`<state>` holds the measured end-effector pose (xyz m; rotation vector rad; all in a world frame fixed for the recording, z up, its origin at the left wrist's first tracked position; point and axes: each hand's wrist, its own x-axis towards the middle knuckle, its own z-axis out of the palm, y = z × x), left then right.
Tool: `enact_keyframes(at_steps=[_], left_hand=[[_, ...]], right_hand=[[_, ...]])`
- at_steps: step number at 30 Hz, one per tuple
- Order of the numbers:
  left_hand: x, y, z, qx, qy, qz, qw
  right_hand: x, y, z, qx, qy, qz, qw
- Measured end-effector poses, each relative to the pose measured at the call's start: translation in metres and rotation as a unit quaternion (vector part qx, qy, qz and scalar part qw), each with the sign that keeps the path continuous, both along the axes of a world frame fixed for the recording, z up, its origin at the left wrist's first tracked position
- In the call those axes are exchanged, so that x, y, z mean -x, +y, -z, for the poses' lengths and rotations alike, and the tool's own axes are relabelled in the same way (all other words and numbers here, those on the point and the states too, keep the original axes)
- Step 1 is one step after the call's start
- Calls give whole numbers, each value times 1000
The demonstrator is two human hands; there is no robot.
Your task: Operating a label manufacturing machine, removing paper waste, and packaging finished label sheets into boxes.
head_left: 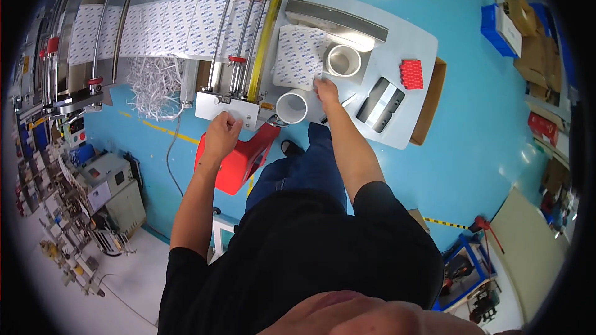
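Note:
My right hand (327,91) is at the near right corner of a stack of white sheets (300,56) with a small blue print, its fingers closed on that corner. A white, round, hollow container (292,107) stands just left of this hand, at the table's near edge. Another white round container (343,61) is beyond it, right of the stack. My left hand (222,136) is at the near edge of a machine's metal plate (225,109). Its fingers are loosely curled, with nothing visible in them. Whether it touches the plate, I cannot tell.
A printed web (167,25) runs through the roller machine at left, with shredded strips (154,87) below. The grey table (410,43) holds a metal channel (338,22), a black-and-silver device (380,104), a red block (411,74) and a slim tool (347,100). A red seat (233,170) stands below my left hand.

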<state>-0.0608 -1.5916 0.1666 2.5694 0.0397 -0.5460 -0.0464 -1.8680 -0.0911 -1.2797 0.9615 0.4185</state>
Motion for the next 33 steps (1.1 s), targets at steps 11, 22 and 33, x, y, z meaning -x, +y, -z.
enact_keyframes(at_steps=[11,22,33], left_hand=[[-6,-9,-6,-30,19,-17,999],[-6,-10,-5,-36,-17,-5,999],[-7,-11,-7,-35,-18,15,999]], right_hand=[[-14,-4,7,-11,65,-27,997],[-24,5,-17,-83,14,19,996],[-48,15,-40,-38,-66,26,997]])
